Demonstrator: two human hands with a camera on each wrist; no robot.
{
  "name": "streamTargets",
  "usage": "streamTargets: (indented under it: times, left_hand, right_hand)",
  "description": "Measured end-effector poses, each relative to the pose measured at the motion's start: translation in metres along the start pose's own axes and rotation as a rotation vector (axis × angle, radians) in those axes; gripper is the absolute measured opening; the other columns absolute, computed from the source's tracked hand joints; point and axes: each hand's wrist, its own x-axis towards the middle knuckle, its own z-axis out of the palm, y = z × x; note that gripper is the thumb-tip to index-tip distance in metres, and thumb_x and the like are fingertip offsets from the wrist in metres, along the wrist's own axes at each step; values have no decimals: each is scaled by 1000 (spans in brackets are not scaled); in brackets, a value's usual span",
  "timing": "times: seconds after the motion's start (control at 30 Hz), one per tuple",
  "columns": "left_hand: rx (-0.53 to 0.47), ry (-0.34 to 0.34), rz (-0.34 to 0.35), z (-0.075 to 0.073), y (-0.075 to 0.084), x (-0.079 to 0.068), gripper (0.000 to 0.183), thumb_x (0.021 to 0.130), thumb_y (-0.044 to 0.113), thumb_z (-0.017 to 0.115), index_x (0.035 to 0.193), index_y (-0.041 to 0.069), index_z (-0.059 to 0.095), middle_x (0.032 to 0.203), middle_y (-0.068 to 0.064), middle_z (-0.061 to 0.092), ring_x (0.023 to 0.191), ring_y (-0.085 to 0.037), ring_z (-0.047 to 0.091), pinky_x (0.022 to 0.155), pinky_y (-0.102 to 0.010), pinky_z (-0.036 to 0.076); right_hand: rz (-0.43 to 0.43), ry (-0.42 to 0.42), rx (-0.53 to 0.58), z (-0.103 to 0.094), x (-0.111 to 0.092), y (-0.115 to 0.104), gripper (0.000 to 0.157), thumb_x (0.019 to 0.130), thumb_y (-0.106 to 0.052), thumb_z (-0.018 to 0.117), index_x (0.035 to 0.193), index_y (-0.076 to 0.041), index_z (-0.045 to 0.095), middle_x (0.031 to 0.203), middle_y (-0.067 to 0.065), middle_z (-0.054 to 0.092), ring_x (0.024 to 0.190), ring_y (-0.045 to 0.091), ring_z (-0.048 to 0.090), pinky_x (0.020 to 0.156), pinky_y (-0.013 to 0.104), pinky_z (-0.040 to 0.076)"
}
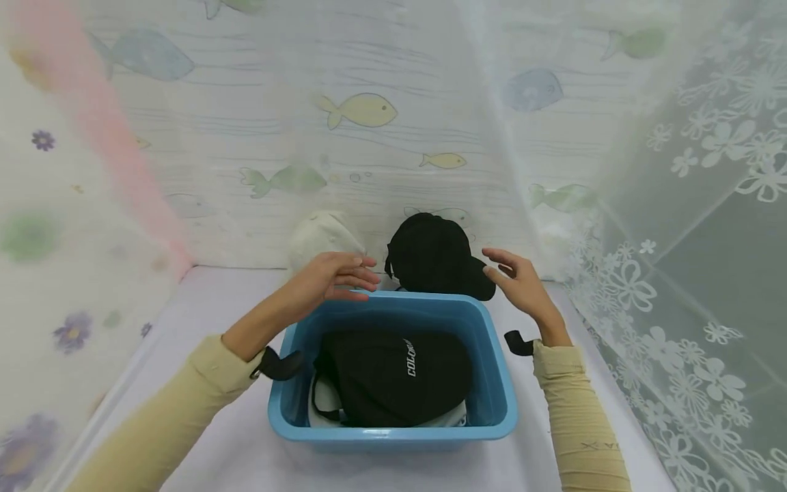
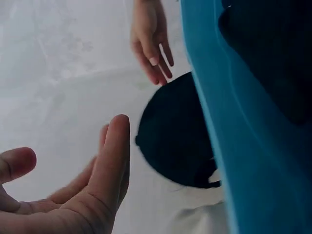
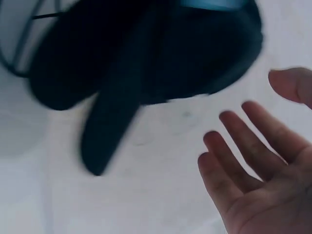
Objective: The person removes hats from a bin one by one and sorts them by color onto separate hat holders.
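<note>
A black cap [image 1: 430,253] stands behind the blue plastic basin [image 1: 393,433], its brim pointing right. My right hand [image 1: 522,283] hovers beside that brim with fingers extended, and the right wrist view shows the spread fingers [image 3: 253,151] holding nothing. Above the basin's back left rim is my left hand [image 1: 332,280], loosely extended and also holding nothing. Left of the black cap, a white cap [image 1: 326,236] is partly hidden behind this hand. Inside the basin lies another black cap [image 1: 381,376] with white lettering, over something pale [image 1: 324,403] that is mostly covered.
A white cloth [image 1: 209,383] covers the surface under the basin. Behind hangs a pale curtain [image 1: 277,123] printed with fish, and flowered sheer fabric [image 1: 688,328] runs along the right. Dark straps [image 1: 279,365] hang at both wrists.
</note>
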Motion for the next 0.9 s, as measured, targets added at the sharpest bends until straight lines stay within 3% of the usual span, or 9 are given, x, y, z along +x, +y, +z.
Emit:
streamTargets:
  times: [0.17, 0.43, 0.6, 0.7, 0.83, 0.9]
  left_hand:
    - [-191, 28, -217, 3, -7, 45, 51, 111, 24, 35, 153, -5, 34, 150, -28, 48, 133, -37, 55, 109, -43, 48]
    - [-343, 177, -402, 15, -8, 94, 73, 106, 28, 50, 159, -6, 13, 159, -28, 31, 148, -36, 35, 121, -42, 32]
    - [-422, 194, -433, 19, -14, 108, 79, 105, 31, 50, 161, -3, 5, 164, -26, 20, 152, -37, 26, 125, -43, 24]
    - [-435, 232, -425, 19, -22, 112, 73, 106, 28, 48, 159, -6, 12, 159, -27, 26, 148, -38, 32, 125, -43, 24]
    - [-418, 303, -406, 17, -31, 115, 57, 106, 23, 47, 151, -7, 31, 133, -20, 47, 125, -33, 50, 122, -43, 31]
    - [-393, 310, -391, 17, -33, 116, 50, 108, 21, 46, 149, -5, 37, 119, -14, 50, 110, -28, 53, 119, -43, 35]
  right_hand:
    - [126, 93, 49, 17, -13, 36, 50, 106, -18, 54, 149, 5, 45, 153, 25, 45, 143, 41, 41, 119, 54, 33]
    - [331, 170, 128, 25, -12, 67, 59, 108, -24, 49, 155, 8, 32, 158, 29, 36, 145, 42, 38, 119, 54, 34]
    - [380, 148, 280, 26, -5, 72, 60, 109, -21, 48, 155, 11, 28, 158, 31, 32, 147, 40, 35, 120, 48, 33]
    - [395, 129, 340, 27, -1, 73, 59, 109, -21, 48, 154, 12, 29, 158, 32, 33, 146, 39, 37, 118, 44, 36]
    - [416, 93, 376, 24, 1, 73, 57, 110, -21, 46, 154, 11, 31, 156, 32, 34, 138, 35, 46, 108, 32, 48]
    - [441, 77, 395, 21, 2, 73, 57, 110, -23, 45, 154, 10, 30, 157, 31, 33, 131, 30, 52, 100, 25, 53]
